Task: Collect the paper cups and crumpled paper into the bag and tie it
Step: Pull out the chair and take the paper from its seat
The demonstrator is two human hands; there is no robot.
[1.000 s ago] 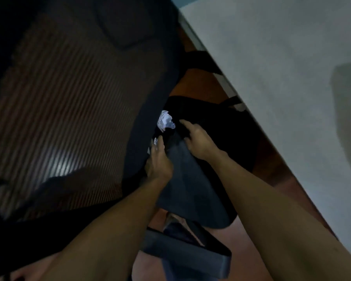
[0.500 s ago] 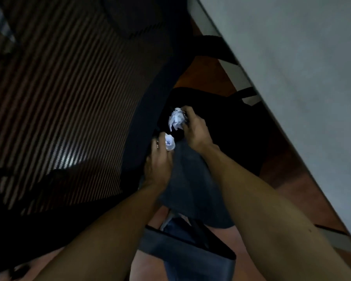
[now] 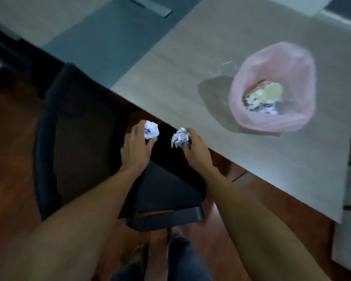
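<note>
We are in the collecting step, with a load in each hand. Our left hand grips a crumpled paper ball at the centre of the frame, fingers curled round it; our right hand pinches a second crumpled paper wad just to its right. Both hang over the dark office chair, below the near edge of the grey table.

The pink plastic bag stands open on the table at the right of the frame, well apart from both hands. A paper cup with a dotted print lies on its side inside, with some white paper beside it.

By our judgement, the next move calls for carrying both papers up and rightward over the table edge and letting them go above the bag's mouth. The tying comes afterwards.

The papers are white, creased and angular, with faint blue print, light and easy to squash. The bag is thin, translucent film, its rim slack and rounded, so it may collapse if nudged. The tabletop looks matt and smooth, the floor reddish wood.
</note>
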